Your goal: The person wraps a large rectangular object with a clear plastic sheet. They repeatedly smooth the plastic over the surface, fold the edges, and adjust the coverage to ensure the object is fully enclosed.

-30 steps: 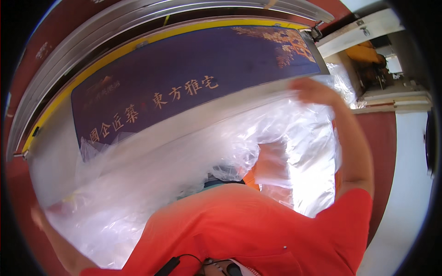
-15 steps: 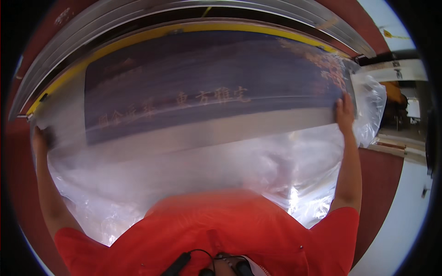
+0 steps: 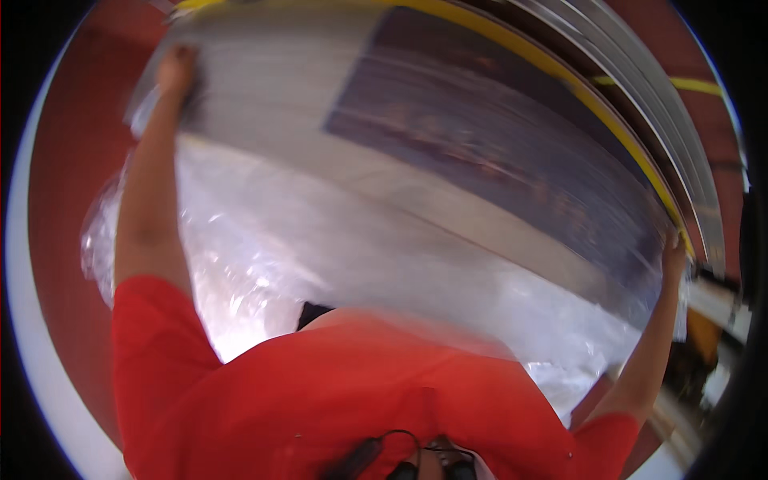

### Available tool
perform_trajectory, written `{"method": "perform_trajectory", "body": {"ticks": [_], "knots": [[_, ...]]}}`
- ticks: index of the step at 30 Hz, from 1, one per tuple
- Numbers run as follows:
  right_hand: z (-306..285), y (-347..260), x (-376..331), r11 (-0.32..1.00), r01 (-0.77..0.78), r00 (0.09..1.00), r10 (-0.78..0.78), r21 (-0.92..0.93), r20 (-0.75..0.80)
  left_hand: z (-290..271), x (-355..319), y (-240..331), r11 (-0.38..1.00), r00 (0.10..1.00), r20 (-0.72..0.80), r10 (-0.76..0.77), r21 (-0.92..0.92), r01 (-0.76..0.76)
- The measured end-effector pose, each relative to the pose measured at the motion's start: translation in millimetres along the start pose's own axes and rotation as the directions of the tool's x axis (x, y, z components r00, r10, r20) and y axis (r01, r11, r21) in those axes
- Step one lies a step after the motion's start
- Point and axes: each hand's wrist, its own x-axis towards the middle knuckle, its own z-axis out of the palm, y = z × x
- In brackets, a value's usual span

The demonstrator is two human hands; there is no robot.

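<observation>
A long sheet [image 3: 256, 88] with a plain greyish border and a dark blue-grey printed area lies spread in front of me. Light decorative marks on the print are smeared by motion. My left hand [image 3: 178, 68] is at the sheet's left end, its fingers bent and closed on the edge, though blurred. At the far right end, my right hand [image 3: 674, 246] has its fingers on the corner of the sheet, closed at the edge. Clear plastic film [image 3: 240, 200] spreads below the sheet's near edge, between my arms and close to my body.
A yellow strip [image 3: 596, 92] runs along the sheet's far edge. Beyond it are grey metal rails [image 3: 640, 76] and a reddish-brown floor [image 3: 76, 184]. To the right stand a pale frame and an orange-brown object [image 3: 702, 336]. A dark cord [image 3: 400, 436] hangs at my chest.
The view has turned left, so the sheet now slants down to the right. Both hands stay at its ends. More plain border shows at the left.
</observation>
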Motion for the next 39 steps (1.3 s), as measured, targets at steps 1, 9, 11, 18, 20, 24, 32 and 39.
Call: {"method": "perform_trajectory", "body": {"ticks": [1, 9, 11, 18, 20, 24, 32, 39], "knots": [[-34.0, -69.5, -13.8, 0.924, 0.321, 0.936, -0.275, 0.210, -0.220, -3.8, -3.8, 6.2, 0.999, 1.000, -0.028, 0.005, 0.035, -0.004], [-199.1, -447.2, -285.4, -0.386, 0.831, -0.254, -0.904, 0.401, -0.345, -29.8, -14.7, 61.2, 0.970, 0.974, 0.007, -0.228, -0.080, 0.228], [-153.5, -461.5, -288.2, 0.157, 0.786, -0.135, -0.901, 0.598, 0.413, -44.3, -15.0, 66.8, 0.966, 0.972, 0.009, -0.236, -0.105, 0.236], [-131.1, -552.7, -336.3, -0.095, 0.628, 0.204, -0.938, 0.772, -0.281, -39.5, -13.3, 62.7, 0.976, 0.974, 0.066, -0.215, -0.029, 0.218], [-137.2, -594.1, -340.7, 0.014, 0.272, 0.126, -0.992, 0.962, -0.021, -42.4, -12.7, 70.8, 0.968, 0.970, 0.069, -0.234, -0.081, 0.239], [-182.9, -570.0, -326.5, 0.038, -0.275, -0.300, -0.953, 0.961, -0.048, -35.6, -11.6, 61.1, 0.981, 0.980, 0.080, -0.185, -0.046, 0.189], [-217.8, -251.6, -225.5, 0.290, -0.110, 0.507, -0.806, 0.951, 0.305, -24.1, -0.2, 30.9, 0.976, 0.974, 0.081, -0.210, -0.039, 0.213], [-139.6, -109.5, -295.8, 0.223, -0.710, 0.517, -0.480, 0.668, 0.709, 17.3, 32.1, -6.0, 0.915, 0.951, 0.244, 0.192, 0.304, -0.263]]}}
